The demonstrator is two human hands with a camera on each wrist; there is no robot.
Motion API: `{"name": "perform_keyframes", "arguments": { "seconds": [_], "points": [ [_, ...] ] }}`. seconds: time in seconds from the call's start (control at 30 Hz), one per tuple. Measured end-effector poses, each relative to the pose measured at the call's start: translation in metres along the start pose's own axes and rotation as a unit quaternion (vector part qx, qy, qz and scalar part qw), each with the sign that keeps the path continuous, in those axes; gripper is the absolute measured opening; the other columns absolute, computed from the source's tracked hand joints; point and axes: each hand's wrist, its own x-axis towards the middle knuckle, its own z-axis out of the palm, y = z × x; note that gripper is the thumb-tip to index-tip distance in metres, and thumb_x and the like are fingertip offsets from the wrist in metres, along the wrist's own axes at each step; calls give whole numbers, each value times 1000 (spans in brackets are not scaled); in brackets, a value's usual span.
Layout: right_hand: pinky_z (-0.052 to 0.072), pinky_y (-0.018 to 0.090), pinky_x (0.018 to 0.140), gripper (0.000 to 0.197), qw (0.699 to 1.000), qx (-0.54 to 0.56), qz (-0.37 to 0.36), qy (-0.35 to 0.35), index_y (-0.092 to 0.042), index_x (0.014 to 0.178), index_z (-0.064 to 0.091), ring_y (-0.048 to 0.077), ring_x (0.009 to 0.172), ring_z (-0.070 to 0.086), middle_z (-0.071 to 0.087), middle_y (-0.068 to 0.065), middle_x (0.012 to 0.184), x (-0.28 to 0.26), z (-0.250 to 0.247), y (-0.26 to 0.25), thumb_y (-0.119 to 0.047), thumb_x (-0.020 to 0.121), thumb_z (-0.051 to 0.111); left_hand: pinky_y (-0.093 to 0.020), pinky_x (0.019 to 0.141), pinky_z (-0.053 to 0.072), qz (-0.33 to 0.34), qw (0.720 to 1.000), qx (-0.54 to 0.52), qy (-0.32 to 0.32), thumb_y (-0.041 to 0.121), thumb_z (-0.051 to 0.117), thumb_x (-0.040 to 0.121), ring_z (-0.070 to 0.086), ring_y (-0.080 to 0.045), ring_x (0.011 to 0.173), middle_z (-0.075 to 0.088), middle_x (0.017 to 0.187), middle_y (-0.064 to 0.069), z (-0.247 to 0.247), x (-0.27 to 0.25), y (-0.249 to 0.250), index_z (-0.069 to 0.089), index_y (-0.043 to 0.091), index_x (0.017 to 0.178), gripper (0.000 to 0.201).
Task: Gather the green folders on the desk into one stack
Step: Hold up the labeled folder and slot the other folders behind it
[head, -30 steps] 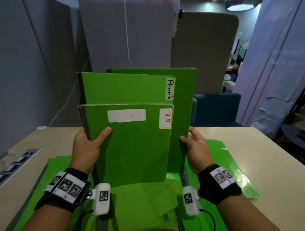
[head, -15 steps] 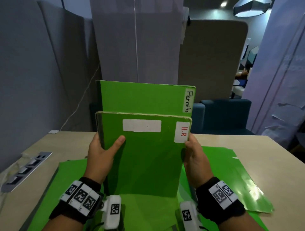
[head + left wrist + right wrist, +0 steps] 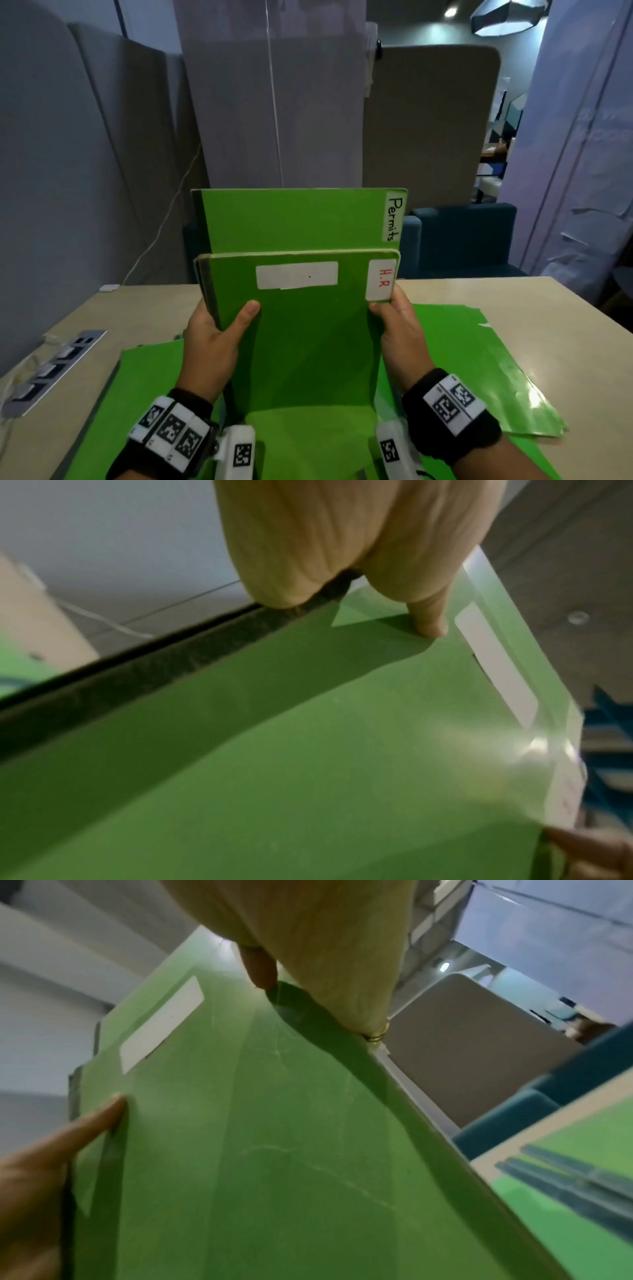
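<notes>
I hold a bundle of green folders upright above the desk. The front folder point(image 3: 301, 342) carries a blank white label and an "H.R" tag. Behind it a taller folder point(image 3: 291, 219) tagged "Permits" sticks up. My left hand point(image 3: 212, 339) grips the bundle's left spine edge, thumb on the front cover point(image 3: 308, 750). My right hand point(image 3: 399, 325) grips the right edge, thumb on the cover point(image 3: 274, 1150). More green folders lie flat on the desk at the left point(image 3: 144, 383) and at the right point(image 3: 479, 370). The bundle's bottom edge rests among them.
The beige desk point(image 3: 565, 335) has a power strip panel point(image 3: 51, 370) set in at the left. Grey partition screens point(image 3: 85, 171) stand behind the desk. A blue sofa point(image 3: 459, 236) lies beyond the far edge.
The folder that stuck out at the back right has slid in behind the others. My right hand has closed in on the bundle's right edge. The bundle sits lower.
</notes>
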Motion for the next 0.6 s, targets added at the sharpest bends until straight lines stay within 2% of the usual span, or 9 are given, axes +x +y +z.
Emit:
{"name": "perform_keyframes", "arguments": {
  "seconds": [0.13, 0.2, 0.23, 0.27, 0.33, 0.4, 0.43, 0.5, 0.6],
  "points": [
    [58, 37, 96, 39, 998, -34, -6, -48, -32, 126, 60, 15, 114, 70, 75, -4, 120, 2, -5, -1, -5, 107, 41, -25, 78, 62, -5, 1000, 2, -2, 31, 69, 80, 75, -9, 98, 78, 106, 12, -2, 1, 0, 66, 23, 120, 41],
    [57, 38, 98, 29, 981, -170, -33, -83, -32, 127, 57, 9, 112, 68, 72, -8, 121, 10, -18, 0, -15, 105, 50, -26, 79, 62, -2, 1000, 8, 3, 33, 69, 80, 75, -9, 98, 78, 106, 10, -2, 2, 0, 66, 24, 119, 40],
    [56, 40, 99, 26, 950, -291, -48, -101, -32, 127, 56, 7, 111, 66, 69, -10, 122, 16, -29, 2, -27, 102, 58, -24, 78, 62, 1, 1000, 9, 4, 34, 69, 81, 75, -8, 98, 78, 105, 11, -2, 2, 0, 66, 26, 117, 37],
    [55, 42, 99, 37, 895, -429, -50, -113, -30, 126, 54, 9, 110, 62, 65, -10, 123, 22, -41, 4, -46, 95, 64, -22, 77, 62, 5, 1000, 12, 4, 34, 69, 81, 75, -7, 97, 78, 104, 13, -1, 3, 0, 67, 27, 115, 34],
    [52, 45, 102, 85, 769, -630, 15, -108, -28, 132, 49, 18, 118, 54, 57, -3, 131, 33, -67, 10, -86, 71, 61, -20, 77, 61, 12, 1000, 18, 6, 34, 69, 81, 74, -4, 96, 77, 101, 18, 1, 4, -1, 67, 29, 112, 31],
    [46, 53, 109, 123, 680, -715, 120, -107, -27, 148, 38, 33, 135, 46, 46, 8, 150, 40, -89, 22, -101, 52, 51, -22, 79, 61, 16, 1000, 23, 12, 35, 69, 81, 74, -4, 97, 77, 102, 16, 2, 5, -3, 67, 28, 114, 34],
    [42, 57, 112, 130, 649, -733, 170, -113, -26, 155, 32, 40, 141, 40, 38, 12, 158, 41, -97, 29, -102, 50, 51, -24, 80, 62, 17, 999, 23, 14, 36, 69, 81, 74, -5, 97, 77, 104, 14, 2, 5, -3, 67, 26, 118, 38],
    [35, 60, 117, 131, 609, -746, 236, -126, -26, 160, 23, 44, 147, 33, 29, 16, 164, 37, -107, 45, -99, 56, 55, -25, 79, 62, 18, 1000, 19, 16, 36, 69, 81, 74, -6, 96, 76, 107, 10, 3, 5, -3, 65, 23, 122, 43],
    [39, 60, 114, 128, 583, -765, 250, -114, -26, 160, 24, 45, 145, 36, 31, 17, 163, 34, -110, 69, -100, 59, 52, -21, 76, 61, 14, 1000, 13, 19, 29, 69, 86, 74, -5, 97, 76, 105, 11, 3, 5, -5, 65, 25, 121, 35]
  ]
}}
